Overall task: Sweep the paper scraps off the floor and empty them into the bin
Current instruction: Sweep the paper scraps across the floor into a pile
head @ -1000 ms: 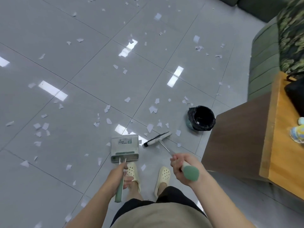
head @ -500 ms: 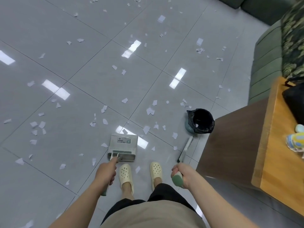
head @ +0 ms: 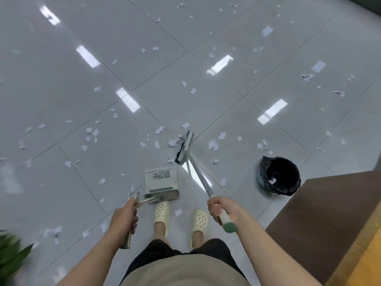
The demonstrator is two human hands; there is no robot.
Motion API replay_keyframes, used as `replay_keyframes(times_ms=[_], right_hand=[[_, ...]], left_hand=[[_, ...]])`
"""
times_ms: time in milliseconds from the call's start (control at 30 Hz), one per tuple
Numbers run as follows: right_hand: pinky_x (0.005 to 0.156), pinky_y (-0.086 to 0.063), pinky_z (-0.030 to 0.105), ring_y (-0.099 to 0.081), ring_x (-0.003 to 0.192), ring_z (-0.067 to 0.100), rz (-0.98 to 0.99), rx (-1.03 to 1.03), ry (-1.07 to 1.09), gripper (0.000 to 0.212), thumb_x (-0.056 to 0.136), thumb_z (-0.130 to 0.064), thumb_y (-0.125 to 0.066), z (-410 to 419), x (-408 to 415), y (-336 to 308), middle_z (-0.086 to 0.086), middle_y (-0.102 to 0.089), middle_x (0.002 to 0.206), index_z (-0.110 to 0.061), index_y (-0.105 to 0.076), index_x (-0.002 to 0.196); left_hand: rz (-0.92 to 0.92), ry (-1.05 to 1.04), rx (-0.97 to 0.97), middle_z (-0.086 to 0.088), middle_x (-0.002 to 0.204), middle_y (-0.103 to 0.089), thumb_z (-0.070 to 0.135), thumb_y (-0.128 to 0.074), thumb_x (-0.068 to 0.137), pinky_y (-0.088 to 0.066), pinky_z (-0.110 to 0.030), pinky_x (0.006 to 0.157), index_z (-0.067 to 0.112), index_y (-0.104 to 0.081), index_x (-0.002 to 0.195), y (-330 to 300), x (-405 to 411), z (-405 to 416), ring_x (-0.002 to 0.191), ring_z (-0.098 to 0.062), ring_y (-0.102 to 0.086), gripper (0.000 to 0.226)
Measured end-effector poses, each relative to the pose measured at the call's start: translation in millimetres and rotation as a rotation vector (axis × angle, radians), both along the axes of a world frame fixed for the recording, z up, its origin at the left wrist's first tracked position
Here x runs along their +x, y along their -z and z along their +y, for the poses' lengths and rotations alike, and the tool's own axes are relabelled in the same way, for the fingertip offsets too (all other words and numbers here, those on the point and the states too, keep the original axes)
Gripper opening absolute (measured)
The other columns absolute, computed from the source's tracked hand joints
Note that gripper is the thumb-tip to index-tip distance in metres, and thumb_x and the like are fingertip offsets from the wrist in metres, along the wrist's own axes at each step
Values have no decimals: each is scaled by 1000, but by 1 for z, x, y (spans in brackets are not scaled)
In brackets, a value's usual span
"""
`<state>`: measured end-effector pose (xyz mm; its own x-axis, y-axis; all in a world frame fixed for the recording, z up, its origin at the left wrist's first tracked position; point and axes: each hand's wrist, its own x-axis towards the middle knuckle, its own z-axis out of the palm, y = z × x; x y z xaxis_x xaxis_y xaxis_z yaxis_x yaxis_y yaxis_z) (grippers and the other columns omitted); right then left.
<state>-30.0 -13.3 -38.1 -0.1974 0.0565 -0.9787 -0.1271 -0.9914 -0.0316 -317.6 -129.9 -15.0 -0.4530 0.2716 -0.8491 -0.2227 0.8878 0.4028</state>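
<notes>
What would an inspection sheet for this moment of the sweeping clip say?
Surface: glossy grey tiled floor with light reflections.
Job's things: paper scraps scattered widely; broom head down among scraps; dustpan standing on the floor before the feet; bin lined with a black bag, at the right.
Clutter: nothing seen beyond the scraps.
Hands: left hand grips the dustpan handle; right hand grips the broom handle.
Cables: nothing seen.
Surroundings: wooden furniture at right; green leaves at lower left.
</notes>
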Motion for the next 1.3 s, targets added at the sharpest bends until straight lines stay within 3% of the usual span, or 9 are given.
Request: replay_keyframes(times_ms=[200, 367, 633, 800, 967, 1133, 1300], right_hand=[[31, -25, 14, -30, 32, 7, 73, 7, -43, 28, 87, 8, -47, 8, 4, -34, -1, -32, 55, -12, -41, 69], [30, -27, 14, -27, 29, 9, 30, -5, 102, 30, 87, 9, -44, -11, 2, -68, 0, -31, 44, -12, -39, 67], [28, -32, 17, -32, 27, 11, -72, -62, 360, 25, 86, 6, -42, -42, 5, -78, 1, -34, 45, -14, -39, 71], [27, -34, 18, -37, 21, 17, -201, -57, 220, 26, 86, 8, -39, -42, -4, -69, 3, -38, 36, -9, -42, 67], [32, -34, 18, -36, 28, 18, -169, -3, -14, 33, 80, 10, -39, -32, -33, -43, 2, -38, 40, -12, -39, 55], [28, -32, 17, -34, 32, 9, -51, -32, -37, 23, 83, 13, -42, 11, -11, -7, 2, -32, 61, -10, -41, 80], [26, -28, 16, -31, 29, 6, 22, -1, -83, 27, 80, 4, -52, 80, 47, 5, -2, -35, 49, -16, -35, 73]], left_hand=[[8, -174, 39, -3, 55, -44, 37, -53, 93, -34, -29, 50, 14, -49, 73, -3, 24, -12, 47, -18, -36, 30], [38, -118, 41, -4, 56, -44, 38, -54, 93, -34, -29, 52, 13, -49, 74, -1, 34, -16, 48, -19, -36, 31], [58, -36, -5, -3, 55, -44, 36, -54, 93, -34, -29, 53, 13, -50, 72, 4, 30, -8, 50, -18, -36, 32], [47, -39, -21, -3, 54, -45, 36, -53, 96, -34, -28, 52, 12, -51, 70, 3, 26, -18, 49, -18, -37, 36], [68, 28, -34, -3, 53, -44, 37, -55, 95, -31, -27, 51, 12, -50, 68, 0, 20, -26, 48, -18, -34, 37], [113, 155, -13, 0, 52, -41, 39, -57, 94, -27, -24, 48, 13, -47, 70, -4, 28, -18, 47, -16, -30, 36], [134, 258, 28, 1, 53, -40, 43, -57, 90, -25, -26, 50, 15, -42, 68, -6, 51, 8, 48, -15, -31, 39]])
